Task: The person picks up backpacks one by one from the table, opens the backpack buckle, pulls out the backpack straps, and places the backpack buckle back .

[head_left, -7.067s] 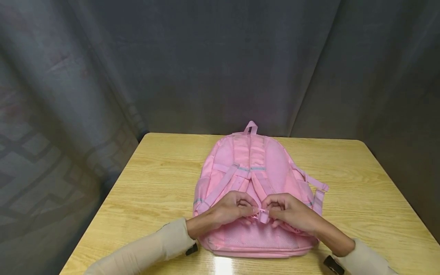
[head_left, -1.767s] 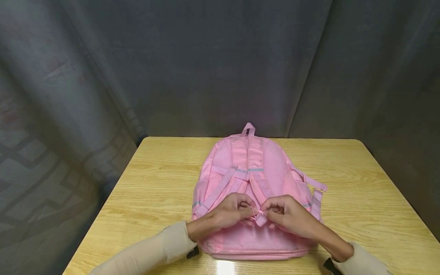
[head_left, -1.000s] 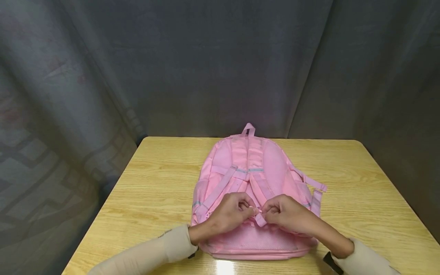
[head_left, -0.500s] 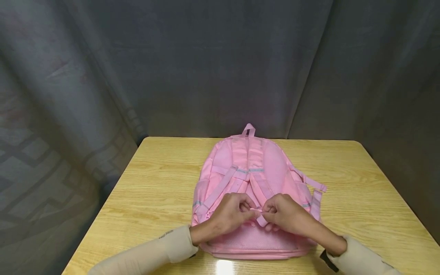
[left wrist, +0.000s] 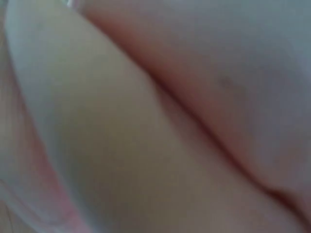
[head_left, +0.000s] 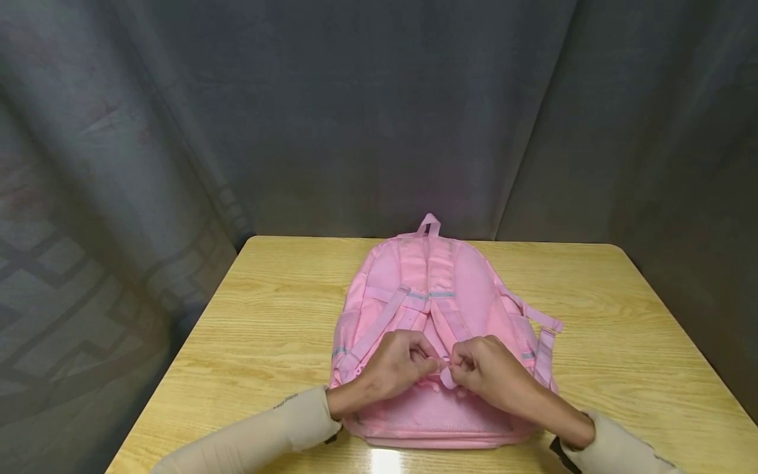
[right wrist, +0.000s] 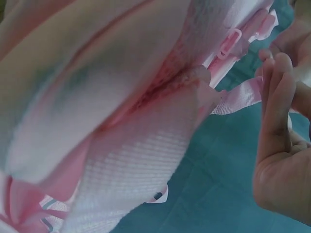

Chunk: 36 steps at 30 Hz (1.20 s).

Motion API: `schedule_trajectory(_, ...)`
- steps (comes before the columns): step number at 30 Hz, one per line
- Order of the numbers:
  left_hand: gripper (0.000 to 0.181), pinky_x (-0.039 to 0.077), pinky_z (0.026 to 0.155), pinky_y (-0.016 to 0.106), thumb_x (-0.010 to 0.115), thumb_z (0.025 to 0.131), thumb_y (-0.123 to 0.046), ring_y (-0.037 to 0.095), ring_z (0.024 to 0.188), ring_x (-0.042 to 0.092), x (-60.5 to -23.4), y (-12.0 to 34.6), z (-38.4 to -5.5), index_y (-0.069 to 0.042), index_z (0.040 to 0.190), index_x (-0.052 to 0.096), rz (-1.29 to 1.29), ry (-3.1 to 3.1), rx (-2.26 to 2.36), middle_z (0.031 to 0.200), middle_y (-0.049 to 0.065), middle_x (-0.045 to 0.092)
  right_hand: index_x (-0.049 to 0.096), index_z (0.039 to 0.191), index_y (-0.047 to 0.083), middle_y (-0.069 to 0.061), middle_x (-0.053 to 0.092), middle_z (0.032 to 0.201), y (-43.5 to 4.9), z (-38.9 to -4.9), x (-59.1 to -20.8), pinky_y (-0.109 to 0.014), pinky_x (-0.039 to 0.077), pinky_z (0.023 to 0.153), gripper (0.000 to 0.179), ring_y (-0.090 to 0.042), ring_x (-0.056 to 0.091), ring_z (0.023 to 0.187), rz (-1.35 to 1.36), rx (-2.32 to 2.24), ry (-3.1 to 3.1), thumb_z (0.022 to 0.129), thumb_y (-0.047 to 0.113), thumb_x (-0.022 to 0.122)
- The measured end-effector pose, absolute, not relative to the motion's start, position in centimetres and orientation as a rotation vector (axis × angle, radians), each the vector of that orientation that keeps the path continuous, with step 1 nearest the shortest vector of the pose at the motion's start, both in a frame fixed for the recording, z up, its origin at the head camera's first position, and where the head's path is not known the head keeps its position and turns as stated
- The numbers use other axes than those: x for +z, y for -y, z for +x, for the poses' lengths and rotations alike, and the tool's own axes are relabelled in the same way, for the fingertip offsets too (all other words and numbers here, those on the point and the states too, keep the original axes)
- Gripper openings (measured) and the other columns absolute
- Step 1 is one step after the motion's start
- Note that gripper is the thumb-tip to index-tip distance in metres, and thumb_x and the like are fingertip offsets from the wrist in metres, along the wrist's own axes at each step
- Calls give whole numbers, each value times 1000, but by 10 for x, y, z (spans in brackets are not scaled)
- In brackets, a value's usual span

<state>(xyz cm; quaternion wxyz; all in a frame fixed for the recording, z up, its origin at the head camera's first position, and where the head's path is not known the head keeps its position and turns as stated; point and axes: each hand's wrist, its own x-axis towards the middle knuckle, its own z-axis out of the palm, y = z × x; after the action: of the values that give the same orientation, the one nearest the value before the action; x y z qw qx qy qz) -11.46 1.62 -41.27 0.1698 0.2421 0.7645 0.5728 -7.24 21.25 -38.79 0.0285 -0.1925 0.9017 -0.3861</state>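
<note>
A pink backpack [head_left: 474, 276] lies on the table with its shoulder straps facing up. My left hand [head_left: 395, 368] and right hand [head_left: 491, 372] meet over its lower part. Between their fingertips is a pink webbing strap [head_left: 447, 378], its loose end hanging down, pinched from both sides. In the right wrist view, the strap [right wrist: 240, 96] runs from the bag to the fingers of my right hand [right wrist: 279, 141]. Fingers cover the small pink piece they work on, and I cannot tell its kind. The left wrist view is blurred and filled by pale and pink surfaces.
The wooden table [head_left: 284, 309] extends around the bag on both sides. Another strap with a buckle [head_left: 555, 325] sticks out at the bag's right. A carry loop [head_left: 429, 222] stands at its top. Dark grey curtains [head_left: 379, 118] hang behind the table.
Both hands stay at the same spot on the bag. My right hand and forearm have turned and shifted slightly left. Less of the strap end shows between the fingers than before.
</note>
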Motion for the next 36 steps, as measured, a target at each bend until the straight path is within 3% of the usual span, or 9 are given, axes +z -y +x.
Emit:
schedule_trajectory(5, 6, 51, 45, 20, 73, 87, -3, 37, 63, 69, -412, -17, -115, -2, 83, 69, 635, -2120, 1676, 72, 17, 71, 54, 62, 19, 16, 58, 53, -212, -72, -389, -20, 46, 43, 33, 5, 60, 50, -610, -1213, -2819, 79, -6, 66)
schedule_trajectory(8, 6, 55, 48, 26, 73, 88, -3, 41, 65, 69, -411, -17, -115, 1, 86, 68, 596, -2067, 1719, 75, 19, 72, 54, 62, 21, 19, 57, 53, -211, -72, -390, -19, 45, 43, 34, 6, 56, 50, -641, -1209, -2868, 78, -6, 67)
schedule_trajectory(11, 9, 58, 51, 31, 73, 88, -4, 37, 64, 69, -412, -17, -116, 4, 88, 68, 550, -2030, 1740, 76, 20, 72, 55, 62, 24, 21, 54, 53, -211, -72, -391, -18, 43, 43, 35, 7, 50, 49, -679, -1193, -2927, 77, -5, 68)
schedule_trajectory(15, 9, 58, 52, 30, 72, 88, -5, 28, 62, 70, -412, -19, -117, 3, 87, 68, 454, -1983, 1760, 76, 17, 72, 53, 62, 25, 23, 47, 53, -210, -72, -392, -17, 39, 42, 37, 8, 42, 49, -716, -1181, -2987, 76, -6, 68)
schedule_trajectory(21, 11, 61, 57, 30, 72, 88, -4, 33, 70, 74, -413, -20, -121, 6, 88, 67, 303, -1829, 1839, 77, 15, 72, 50, 62, 27, 25, 42, 54, -208, -71, -393, -14, 36, 41, 40, 10, 37, 50, -766, -1162, -3079, 72, -7, 68)
schedule_trajectory(27, 11, 61, 58, 31, 72, 88, -4, 23, 64, 72, -411, -20, -123, 6, 90, 67, 246, -1812, 1828, 75, 13, 71, 48, 62, 29, 26, 36, 55, -207, -69, -392, -8, 28, 42, 41, 11, 31, 52, -836, -1115, -3190, 72, -6, 68)
schedule_trajectory(32, 12, 61, 57, 32, 72, 88, -4, 24, 64, 72, -409, -20, -122, 7, 89, 67, 275, -1822, 1837, 77, 17, 71, 56, 64, 27, 24, 51, 57, -208, -69, -390, -8, 39, 46, 35, 11, 42, 54, -770, -1059, -3202, 75, -2, 71)
schedule_trajectory(36, 11, 56, 50, 25, 72, 88, -4, 19, 58, 67, -410, -20, -119, 5, 86, 66, 400, -1915, 1813, 78, 23, 71, 68, 72, 18, 13, 68, 65, -209, -69, -385, -12, 50, 53, 20, 8, 58, 60, -616, -1049, -3127, 78, 1, 75)
